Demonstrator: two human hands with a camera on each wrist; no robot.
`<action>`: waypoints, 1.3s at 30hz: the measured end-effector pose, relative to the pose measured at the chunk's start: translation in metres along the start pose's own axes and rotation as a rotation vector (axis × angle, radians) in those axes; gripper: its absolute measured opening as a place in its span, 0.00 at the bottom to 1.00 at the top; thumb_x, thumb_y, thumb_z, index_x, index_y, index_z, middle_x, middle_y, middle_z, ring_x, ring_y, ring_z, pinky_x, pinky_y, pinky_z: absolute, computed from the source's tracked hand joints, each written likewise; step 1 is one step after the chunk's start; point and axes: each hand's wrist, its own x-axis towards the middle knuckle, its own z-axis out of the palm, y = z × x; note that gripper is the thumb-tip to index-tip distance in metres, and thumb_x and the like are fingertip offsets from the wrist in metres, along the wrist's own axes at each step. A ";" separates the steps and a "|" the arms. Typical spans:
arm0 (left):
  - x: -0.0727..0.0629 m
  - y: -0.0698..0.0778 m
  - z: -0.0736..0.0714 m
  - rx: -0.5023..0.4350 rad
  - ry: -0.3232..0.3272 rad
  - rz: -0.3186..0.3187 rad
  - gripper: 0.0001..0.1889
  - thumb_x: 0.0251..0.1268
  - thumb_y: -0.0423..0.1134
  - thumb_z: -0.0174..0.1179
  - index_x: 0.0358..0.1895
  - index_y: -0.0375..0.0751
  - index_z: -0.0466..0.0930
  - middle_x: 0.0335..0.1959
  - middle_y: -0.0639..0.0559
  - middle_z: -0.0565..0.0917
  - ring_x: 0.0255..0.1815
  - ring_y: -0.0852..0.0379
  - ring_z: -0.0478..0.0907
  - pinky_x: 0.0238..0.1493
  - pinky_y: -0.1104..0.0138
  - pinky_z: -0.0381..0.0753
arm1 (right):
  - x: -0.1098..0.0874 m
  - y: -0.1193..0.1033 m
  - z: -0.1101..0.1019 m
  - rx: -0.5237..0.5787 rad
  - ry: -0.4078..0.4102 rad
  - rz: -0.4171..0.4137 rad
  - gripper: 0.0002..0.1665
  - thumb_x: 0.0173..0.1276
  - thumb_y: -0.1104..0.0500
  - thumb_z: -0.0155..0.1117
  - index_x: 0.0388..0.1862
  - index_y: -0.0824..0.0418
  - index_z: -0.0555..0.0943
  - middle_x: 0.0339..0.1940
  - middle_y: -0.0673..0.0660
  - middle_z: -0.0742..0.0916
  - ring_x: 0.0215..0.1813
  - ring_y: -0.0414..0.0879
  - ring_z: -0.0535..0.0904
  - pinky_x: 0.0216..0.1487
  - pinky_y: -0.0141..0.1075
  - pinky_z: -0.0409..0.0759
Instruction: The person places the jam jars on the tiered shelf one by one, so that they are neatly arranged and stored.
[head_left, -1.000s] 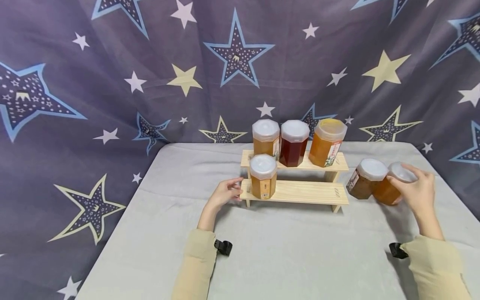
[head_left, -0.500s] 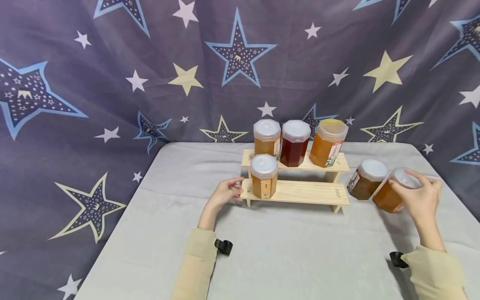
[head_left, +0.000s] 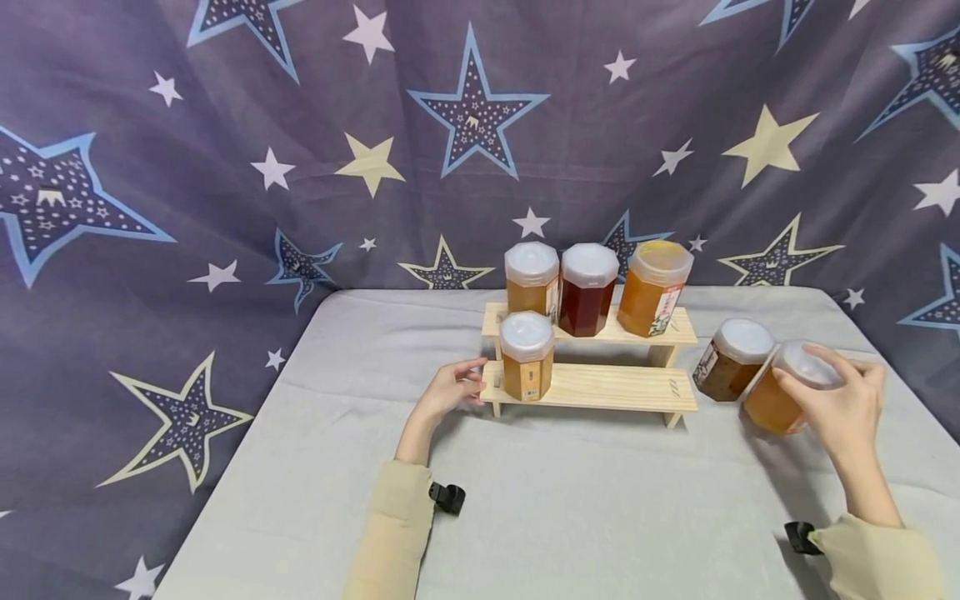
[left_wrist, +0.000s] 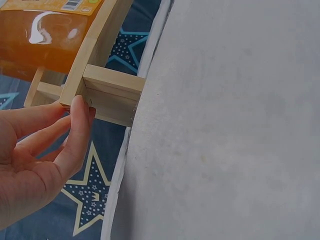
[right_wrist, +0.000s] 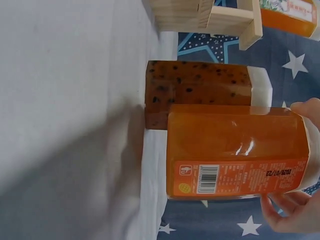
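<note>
My left hand [head_left: 452, 388] pinches the left end of the lower board of a two-step wooden rack [head_left: 607, 385], thumb and fingers at its corner [left_wrist: 75, 97]. On the right, my right hand [head_left: 843, 404] grips an orange honey jar [head_left: 772, 402] by its white lid, thumb and fingers on opposite sides. In the right wrist view this jar's orange label with a barcode [right_wrist: 207, 179] faces the camera, and its base shows off the cloth. Just behind it stands a brown jar with dark specks [head_left: 723, 371] and a white lid.
An amber jar [head_left: 527, 371] stands at the left of the lower board. On the upper board are another amber jar [head_left: 528, 287], a dark red jar [head_left: 587, 304] and an orange jar [head_left: 648, 300]. Grey cloth [head_left: 600, 508] covers the table; a star-patterned curtain [head_left: 570, 142] hangs behind.
My right hand has drawn the orange honey jar toward me and slightly right, in front of the brown jar. The left hand has kept its place at the rack.
</note>
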 end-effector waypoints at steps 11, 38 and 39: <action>0.004 -0.004 0.000 0.002 0.012 -0.025 0.24 0.55 0.22 0.53 0.58 0.28 0.65 0.35 0.40 0.73 0.22 0.57 0.76 0.36 0.58 0.85 | 0.013 0.073 0.021 0.021 0.061 -0.107 0.32 0.30 0.57 0.80 0.42 0.45 0.83 0.40 0.39 0.67 0.44 0.28 0.57 0.39 0.29 0.59; 0.001 0.003 0.001 -0.024 -0.005 -0.036 0.26 0.54 0.19 0.51 0.59 0.26 0.63 0.34 0.40 0.72 0.21 0.59 0.75 0.42 0.48 0.80 | -0.011 -0.048 0.036 0.198 -0.085 -0.224 0.28 0.35 0.63 0.76 0.43 0.57 0.82 0.38 0.54 0.69 0.42 0.38 0.61 0.40 0.29 0.61; -0.001 0.005 0.001 -0.018 -0.011 -0.033 0.25 0.54 0.19 0.51 0.59 0.25 0.62 0.34 0.40 0.72 0.21 0.59 0.75 0.43 0.47 0.79 | -0.011 -0.048 0.038 0.209 -0.090 -0.233 0.28 0.35 0.62 0.76 0.43 0.55 0.83 0.38 0.55 0.69 0.42 0.39 0.61 0.40 0.30 0.62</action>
